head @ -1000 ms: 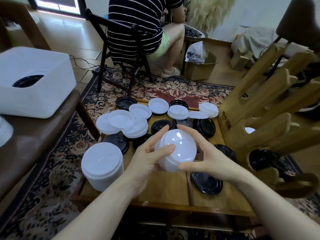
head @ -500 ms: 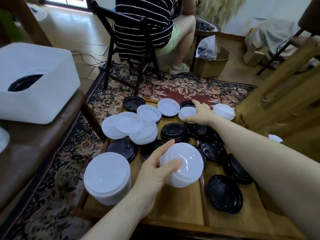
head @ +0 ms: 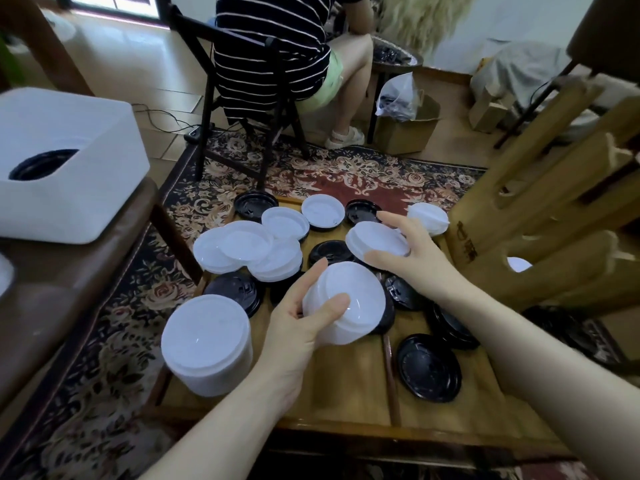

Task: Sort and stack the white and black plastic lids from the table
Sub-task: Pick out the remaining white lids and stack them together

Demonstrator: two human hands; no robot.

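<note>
My left hand [head: 298,327] grips a short stack of white lids [head: 349,303] above the middle of the low wooden table [head: 346,396]. My right hand [head: 412,258] holds a single white lid [head: 377,239] just behind that stack, lifted off the table. A tall stack of white lids [head: 207,344] stands at the table's near left. Loose white lids [head: 249,251] overlap at the left rear, and another white lid [head: 427,218] lies at the right rear. Several black lids [head: 427,367] lie scattered across the middle and right.
A wooden rack [head: 540,223] stands against the table's right edge. A white bin [head: 65,164] with a black lid inside sits on a brown bench [head: 52,299] to the left. A person sits on a black chair [head: 242,109] beyond the table, on a patterned rug [head: 363,171].
My right hand reached to the far side of the table, picked up a white lid and brought it back toward the stack in my left hand.
</note>
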